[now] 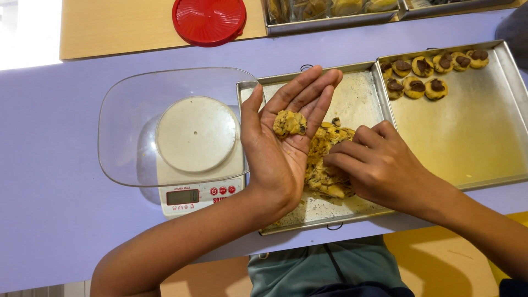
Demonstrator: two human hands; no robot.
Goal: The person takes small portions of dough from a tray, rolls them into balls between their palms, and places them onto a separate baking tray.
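Observation:
My left hand [280,146] is held palm up with its fingers apart, and a small lump of chocolate-chip cookie dough [289,123] rests on the palm. It hovers over the left edge of a floured metal tray [360,93]. My right hand [374,165] presses down on a large mass of the same dough [325,159] in that tray, fingers curled and pinching into it. Part of the dough mass is hidden under both hands.
A white kitchen scale [198,181] carrying a clear plastic bowl [132,132] stands left of the tray. A second metal tray [467,137] on the right holds several shaped cookies [423,74] topped with chocolate. A red lid [209,21] and more trays [330,14] lie at the back.

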